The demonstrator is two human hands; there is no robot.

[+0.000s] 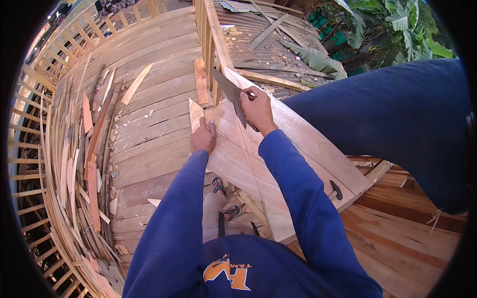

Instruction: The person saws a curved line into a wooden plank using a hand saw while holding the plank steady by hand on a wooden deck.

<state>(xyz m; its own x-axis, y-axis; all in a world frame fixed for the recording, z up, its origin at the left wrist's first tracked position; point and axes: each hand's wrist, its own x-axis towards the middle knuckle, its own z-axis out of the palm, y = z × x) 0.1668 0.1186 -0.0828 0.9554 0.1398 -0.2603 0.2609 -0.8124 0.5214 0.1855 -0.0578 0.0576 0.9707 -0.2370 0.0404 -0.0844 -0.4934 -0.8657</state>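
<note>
My right hand [258, 109] is closed around the handle end of a handsaw [230, 92]. Its dark, tapering blade slants up and left over the far part of a wide wooden worktop [258, 169]; the handle is mostly hidden by my fingers. At the worktop's left edge, my left hand [203, 137] grips a short, pale piece of wood [196, 113] with a pointed far end. Whether the blade touches wood, I cannot tell. A hammer [336, 189] with a dark head lies near the right corner of the worktop, well away from both hands.
Long wood strips and offcuts [92, 149] are heaped along the left railing [30, 154]. Scraps lie scattered over the plank floor [149, 124]. A post railing [213, 35] stands just beyond the worktop. Dark blue cloth [387, 114] hangs close at right, above stacked boards [402, 218].
</note>
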